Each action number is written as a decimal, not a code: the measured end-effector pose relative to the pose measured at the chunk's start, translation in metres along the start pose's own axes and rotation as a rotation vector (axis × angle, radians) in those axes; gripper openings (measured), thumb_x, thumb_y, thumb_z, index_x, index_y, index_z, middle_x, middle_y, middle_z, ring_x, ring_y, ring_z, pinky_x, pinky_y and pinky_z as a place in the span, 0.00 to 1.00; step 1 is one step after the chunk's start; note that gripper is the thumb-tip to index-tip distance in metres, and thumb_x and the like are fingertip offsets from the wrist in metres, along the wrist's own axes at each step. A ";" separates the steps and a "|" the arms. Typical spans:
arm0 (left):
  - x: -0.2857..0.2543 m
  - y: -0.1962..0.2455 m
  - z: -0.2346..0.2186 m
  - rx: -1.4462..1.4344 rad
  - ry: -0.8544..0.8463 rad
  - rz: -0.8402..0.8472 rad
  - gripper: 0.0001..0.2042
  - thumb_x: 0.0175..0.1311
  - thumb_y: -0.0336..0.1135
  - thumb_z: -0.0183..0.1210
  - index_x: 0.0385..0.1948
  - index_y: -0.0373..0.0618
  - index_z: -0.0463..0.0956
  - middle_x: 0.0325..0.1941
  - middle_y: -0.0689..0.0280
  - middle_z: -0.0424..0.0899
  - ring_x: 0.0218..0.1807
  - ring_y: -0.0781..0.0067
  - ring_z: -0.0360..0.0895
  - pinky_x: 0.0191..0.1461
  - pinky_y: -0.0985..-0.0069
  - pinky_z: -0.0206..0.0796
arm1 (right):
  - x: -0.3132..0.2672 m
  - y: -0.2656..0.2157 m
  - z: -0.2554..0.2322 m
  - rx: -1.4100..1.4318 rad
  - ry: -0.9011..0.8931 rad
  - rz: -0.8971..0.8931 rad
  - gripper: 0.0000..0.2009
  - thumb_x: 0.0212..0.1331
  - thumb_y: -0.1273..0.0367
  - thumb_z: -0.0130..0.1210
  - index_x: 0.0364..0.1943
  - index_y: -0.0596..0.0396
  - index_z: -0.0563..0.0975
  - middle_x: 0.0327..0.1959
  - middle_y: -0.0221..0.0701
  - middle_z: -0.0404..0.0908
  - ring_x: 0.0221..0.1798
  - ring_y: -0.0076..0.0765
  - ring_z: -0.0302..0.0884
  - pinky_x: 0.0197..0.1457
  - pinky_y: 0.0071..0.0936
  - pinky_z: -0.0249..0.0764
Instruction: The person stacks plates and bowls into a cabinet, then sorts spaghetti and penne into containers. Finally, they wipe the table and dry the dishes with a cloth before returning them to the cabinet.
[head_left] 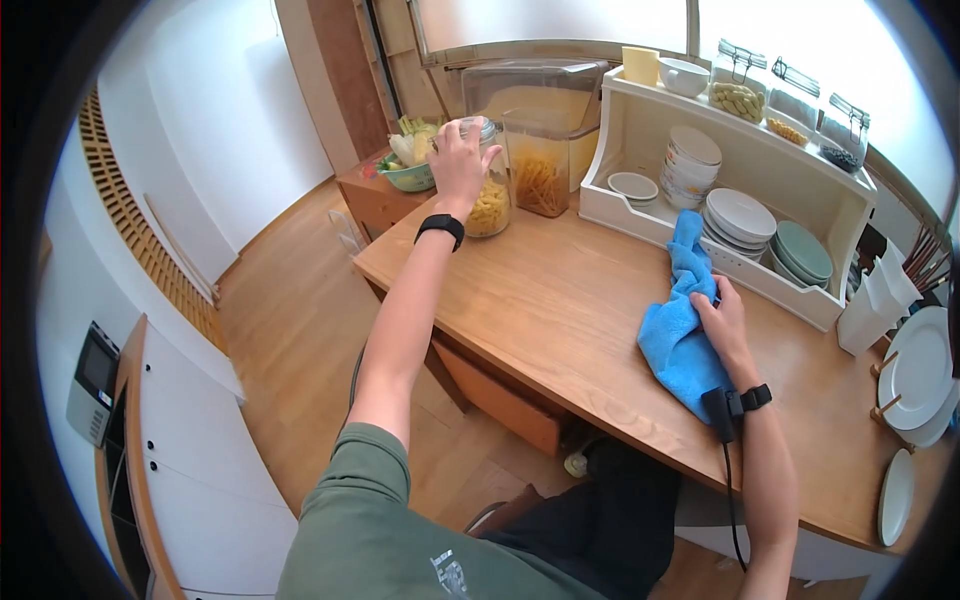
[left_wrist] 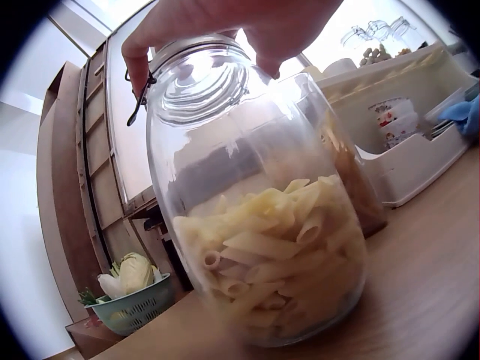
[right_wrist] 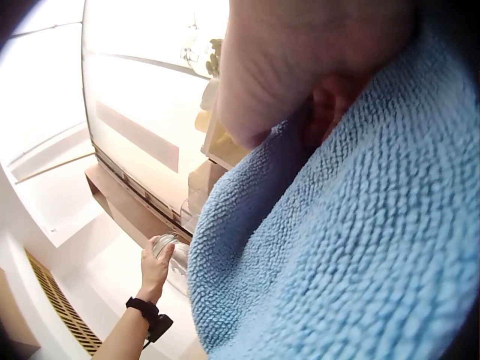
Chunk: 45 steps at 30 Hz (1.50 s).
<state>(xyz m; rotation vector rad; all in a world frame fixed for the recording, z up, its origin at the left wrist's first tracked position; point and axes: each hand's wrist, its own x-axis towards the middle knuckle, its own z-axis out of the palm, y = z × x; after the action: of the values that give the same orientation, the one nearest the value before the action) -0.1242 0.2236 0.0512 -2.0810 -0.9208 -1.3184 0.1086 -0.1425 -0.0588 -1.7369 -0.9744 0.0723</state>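
My left hand [head_left: 461, 168] grips the top of a clip-top glass jar [head_left: 490, 207] from above, fingers spread round its lid. Penne pasta [left_wrist: 274, 247] fills roughly the lower half of the jar, seen close in the left wrist view. The jar stands near the table's far left corner, tilted in the left wrist view. My right hand [head_left: 727, 325] holds a bunched blue cloth [head_left: 672, 345], thumb on top and part of the fingers hidden in its folds. One end of the cloth reaches up against the front of the white shelf.
A clear container of orange-brown pasta [head_left: 538, 175] stands just right of the jar. The white shelf [head_left: 625, 207] carries bowls, plates and jars along the back. A green basket of vegetables [head_left: 410, 178] sits at left; plates [head_left: 918, 370] stand at right.
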 end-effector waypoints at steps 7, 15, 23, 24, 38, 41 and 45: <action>-0.024 -0.026 0.011 -0.335 0.096 -0.097 0.53 0.46 0.58 0.71 0.70 0.41 0.47 0.70 0.41 0.52 0.72 0.47 0.53 0.68 0.52 0.55 | -0.001 0.000 0.003 -0.016 -0.017 0.010 0.19 0.51 0.65 0.58 0.45 0.63 0.76 0.34 0.40 0.81 0.37 0.35 0.78 0.43 0.31 0.73; -0.051 -0.048 0.034 -0.865 -0.527 -0.559 0.57 0.41 0.53 0.76 0.64 0.22 0.45 0.66 0.38 0.61 0.67 0.51 0.64 0.70 0.69 0.58 | -0.002 0.000 0.003 0.019 -0.055 0.010 0.19 0.52 0.65 0.58 0.46 0.63 0.75 0.34 0.37 0.81 0.36 0.32 0.76 0.42 0.29 0.72; -0.018 -0.053 0.054 -0.662 -0.663 -0.694 0.59 0.42 0.55 0.75 0.61 0.17 0.44 0.64 0.32 0.62 0.67 0.48 0.65 0.68 0.68 0.61 | -0.002 0.002 0.005 0.079 -0.067 0.029 0.19 0.52 0.65 0.58 0.46 0.63 0.75 0.33 0.36 0.80 0.35 0.31 0.75 0.42 0.28 0.72; -0.016 -0.059 0.068 -0.666 -0.666 -0.690 0.59 0.42 0.55 0.75 0.61 0.17 0.44 0.64 0.32 0.62 0.67 0.48 0.65 0.68 0.68 0.61 | -0.002 0.002 0.005 0.090 -0.066 0.015 0.19 0.52 0.65 0.58 0.46 0.63 0.75 0.33 0.36 0.80 0.35 0.30 0.75 0.41 0.28 0.72; -0.006 -0.067 0.122 -0.543 -0.574 -0.660 0.60 0.41 0.59 0.73 0.62 0.19 0.43 0.64 0.32 0.60 0.66 0.42 0.65 0.68 0.65 0.61 | -0.005 -0.016 0.002 0.165 -0.134 0.135 0.17 0.55 0.69 0.58 0.48 0.61 0.74 0.34 0.28 0.78 0.35 0.22 0.72 0.40 0.22 0.70; -0.005 -0.064 0.125 -0.538 -0.567 -0.665 0.58 0.41 0.61 0.73 0.61 0.22 0.46 0.64 0.32 0.62 0.64 0.42 0.67 0.66 0.63 0.63 | -0.005 -0.016 0.002 0.178 -0.139 0.153 0.17 0.55 0.70 0.58 0.49 0.62 0.74 0.35 0.28 0.77 0.36 0.21 0.72 0.41 0.21 0.70; -0.006 -0.055 0.129 -0.479 -0.509 -0.694 0.57 0.40 0.63 0.72 0.61 0.28 0.48 0.64 0.36 0.63 0.62 0.42 0.69 0.64 0.60 0.65 | -0.006 -0.025 0.003 0.181 -0.142 0.180 0.18 0.55 0.70 0.58 0.49 0.62 0.73 0.35 0.29 0.77 0.36 0.21 0.73 0.42 0.21 0.70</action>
<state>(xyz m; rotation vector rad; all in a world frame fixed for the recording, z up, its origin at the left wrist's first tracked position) -0.0945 0.3493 -0.0032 -2.6650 -1.8189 -1.4537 0.0890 -0.1422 -0.0416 -1.6640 -0.8827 0.3934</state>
